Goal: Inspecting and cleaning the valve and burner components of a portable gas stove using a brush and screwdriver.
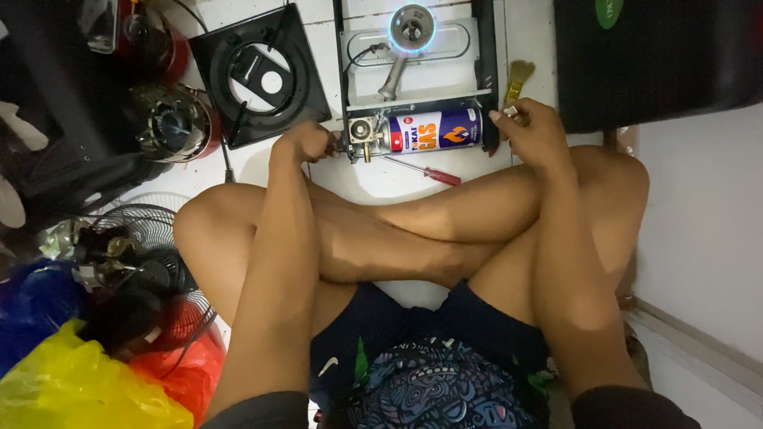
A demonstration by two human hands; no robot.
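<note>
Left hand (306, 143) closed at stove valve (362, 131).

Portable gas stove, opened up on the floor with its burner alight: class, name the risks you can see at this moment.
1. The burner shows a blue flame while the left hand is at the valve beside the gas canister; a leak there could ignite.
2. The right hand and bare legs sit close to the uncovered stove.
3. The screwdriver and brush lie loose nearby; plastic bags add fuel.
</note>
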